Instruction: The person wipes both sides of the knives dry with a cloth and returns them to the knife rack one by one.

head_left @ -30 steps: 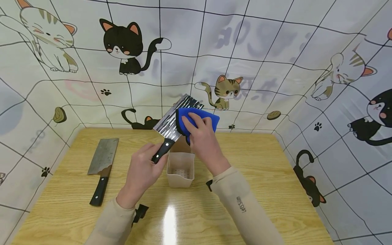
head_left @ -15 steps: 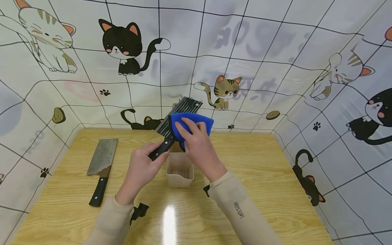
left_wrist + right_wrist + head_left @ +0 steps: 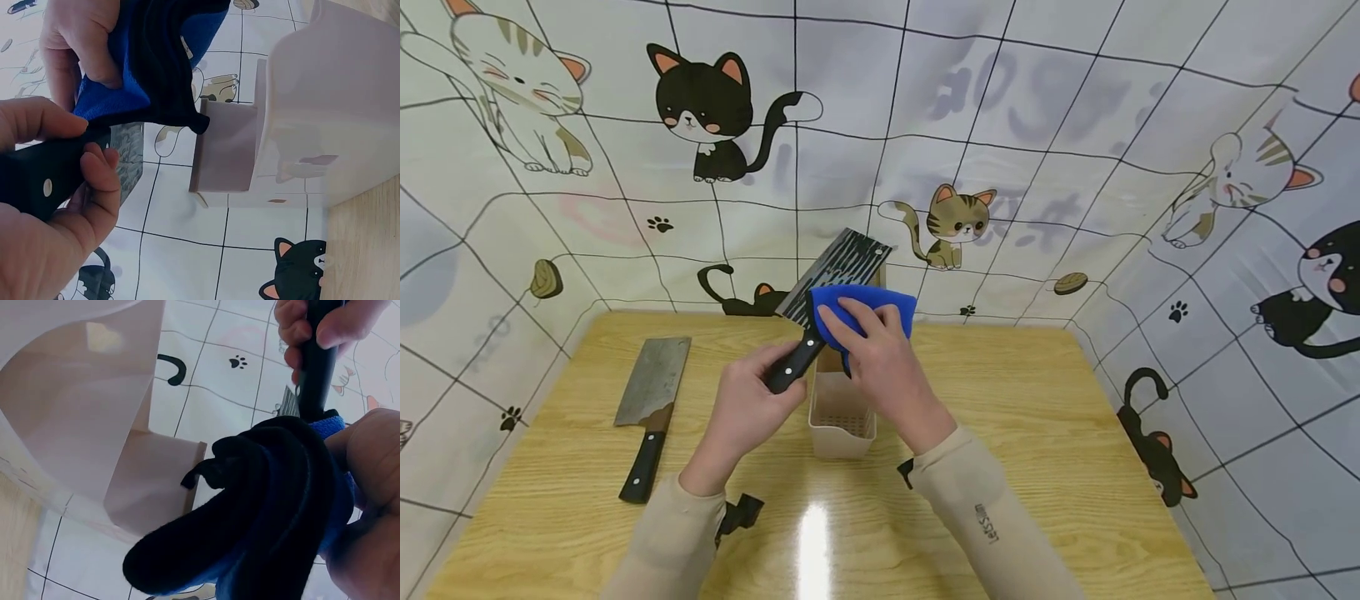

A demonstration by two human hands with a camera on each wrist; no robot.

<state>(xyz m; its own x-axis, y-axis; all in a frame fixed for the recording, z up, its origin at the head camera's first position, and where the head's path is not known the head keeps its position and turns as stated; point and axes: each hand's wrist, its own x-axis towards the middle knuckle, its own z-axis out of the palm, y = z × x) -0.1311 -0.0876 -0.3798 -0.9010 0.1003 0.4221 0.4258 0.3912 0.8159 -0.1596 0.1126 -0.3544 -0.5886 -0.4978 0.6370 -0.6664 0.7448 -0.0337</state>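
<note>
Much of the cleaver (image 3: 832, 271) is covered on my feeds. Blue cloth (image 3: 882, 298) hides the blade's handle end; can't tell how far it wraps underneath. Left wrist cam gives me only a patch of blade below the cloth, handle butt cut off at the frame edge. Right wrist cam: a sliver of blade, and the cloth's dark hem fills most of the middle. Right thumb isn't visible from the head.

Beige plastic holder (image 3: 841, 443) stands below and between the two grips, cut off by the frame in both wrist views. I see a perforated floor in its low front compartment; the rear part is mostly behind cloth and right hand. Hem overlaps the rear part's edge on left wrist cam, can't tell if they touch.

Left hand (image 3: 748, 404) is clamped on the black riveted handle, blade tilted up and away to the right of that grip. Right hand (image 3: 887, 367) has the cloth pinched against the blade, knuckles up, just right of the left grip. Both forearms angle inward, sleeves (image 3: 992, 508) down to the wrists.

Second cleaver (image 3: 653, 400) lies flat on the wood table (image 3: 1037, 400), left of my left grip, brown patch where blade meets handle.
</note>
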